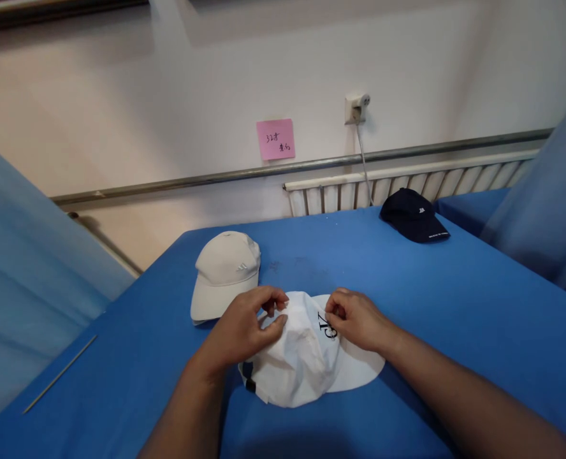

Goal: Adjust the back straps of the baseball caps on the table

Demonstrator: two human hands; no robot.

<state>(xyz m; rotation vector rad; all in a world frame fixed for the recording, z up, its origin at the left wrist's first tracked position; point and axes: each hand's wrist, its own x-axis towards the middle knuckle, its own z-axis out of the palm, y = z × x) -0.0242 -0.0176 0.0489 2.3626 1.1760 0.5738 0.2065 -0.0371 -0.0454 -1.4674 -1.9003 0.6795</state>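
Note:
A white baseball cap [295,373] lies on its side on the blue-covered table, its crown crumpled and its brim pointing right. Black letters mark its front, and a dark strap piece with a buckle shows at the back. Over the crown is my left hand [245,328], fingers curved, with a gap between thumb and fingertips. My right hand [357,317] is closed at the lettered front panel, its fingertips pinched together on the fabric beside the letters. A beige cap [228,261] with a small stripe logo rests just behind my left hand.
At the table's back right sits a navy cap [412,213]. A thin stick [60,374] lies on the blue cover [159,357] at left. Behind are a metal rail [216,178], a radiator [407,182], a plugged socket [355,109] and a pink note [276,139]. Blue curtains hang at both sides.

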